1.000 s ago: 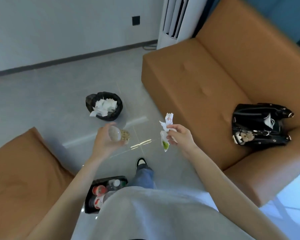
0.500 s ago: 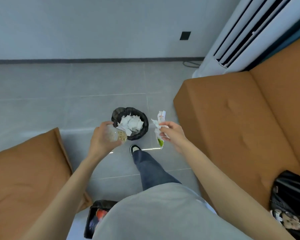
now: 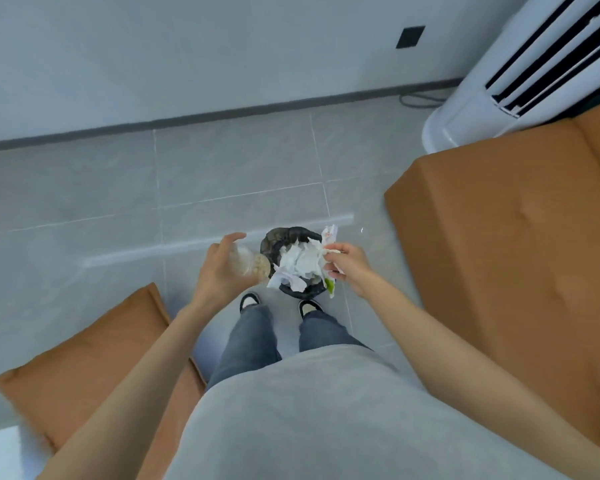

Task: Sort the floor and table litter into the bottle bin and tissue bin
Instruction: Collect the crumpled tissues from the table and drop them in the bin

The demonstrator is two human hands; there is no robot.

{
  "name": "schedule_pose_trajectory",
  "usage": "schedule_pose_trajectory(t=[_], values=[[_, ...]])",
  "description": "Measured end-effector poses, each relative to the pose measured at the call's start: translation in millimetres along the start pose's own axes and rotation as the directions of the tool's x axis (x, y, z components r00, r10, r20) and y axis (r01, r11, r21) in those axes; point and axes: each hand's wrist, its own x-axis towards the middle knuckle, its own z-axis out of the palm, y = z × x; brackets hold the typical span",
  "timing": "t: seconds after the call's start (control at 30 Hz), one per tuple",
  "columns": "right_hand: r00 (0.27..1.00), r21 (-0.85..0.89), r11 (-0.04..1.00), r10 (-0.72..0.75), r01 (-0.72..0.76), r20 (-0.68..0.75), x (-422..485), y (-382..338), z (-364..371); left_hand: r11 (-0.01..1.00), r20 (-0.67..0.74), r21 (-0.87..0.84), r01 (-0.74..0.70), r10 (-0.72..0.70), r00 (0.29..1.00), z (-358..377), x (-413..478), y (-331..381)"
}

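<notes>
Both hands are full and hang over the bin. The left hand [image 3: 219, 271] curls round a clear bottle [image 3: 248, 265] held on its side. Something beige fills the end nearest the bin, and the rest of the bottle is blurred and half covered by the fingers. The right hand [image 3: 349, 268] pinches a crumpled white paper [image 3: 329, 233] with a green patch at its lower end. It hangs at the right rim of the tissue bin [image 3: 284, 237], and I cannot tell whether it touches the heap inside.

That bin is round and lined in black. It stands on the grey tiled floor [image 3: 118, 202] just ahead of the person's two shoes [image 3: 249, 301]. It is heaped with white tissues [image 3: 302, 261], and a few hang over its near left rim. The heap hides most of the bin's inside.

An orange sofa [image 3: 499, 254] fills the right side of the floor and is cut off by the frame. An orange cushion [image 3: 84, 358] lies at the near left, partly behind the left arm. At the far right corner of the floor stands a white air conditioner [image 3: 482, 98], its top out of view. A dark cable [image 3: 416, 98] lies beside it, along the floor's far edge.
</notes>
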Motion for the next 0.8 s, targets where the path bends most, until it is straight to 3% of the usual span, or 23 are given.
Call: schedule_pose_trajectory(t=[0.2,0.43,0.6,0.8], values=[[0.976,0.303,0.948,0.151,-0.098,-0.156,29.2,-2.5,42.3,0.988,0.211,0.099,-0.118,0.095,0.973,-39.6,74.0,-18.0],[0.922,0.699,0.709,0.327,-0.094,-0.207,49.3,22.7,93.5,0.962,0.412,0.144,-0.233,0.156,0.898,-44.3,144.0,-35.0],[0.919,0.733,0.680,0.302,-0.021,-0.254,81.1,44.2,116.2,0.945,0.457,0.146,-0.292,0.198,0.867,-16.2,183.0,-53.6],[0.893,0.577,0.812,0.192,0.088,-0.406,170.5,91.5,133.2,0.918,0.488,0.149,-0.367,0.255,0.835,44.7,234.3,-108.7]])
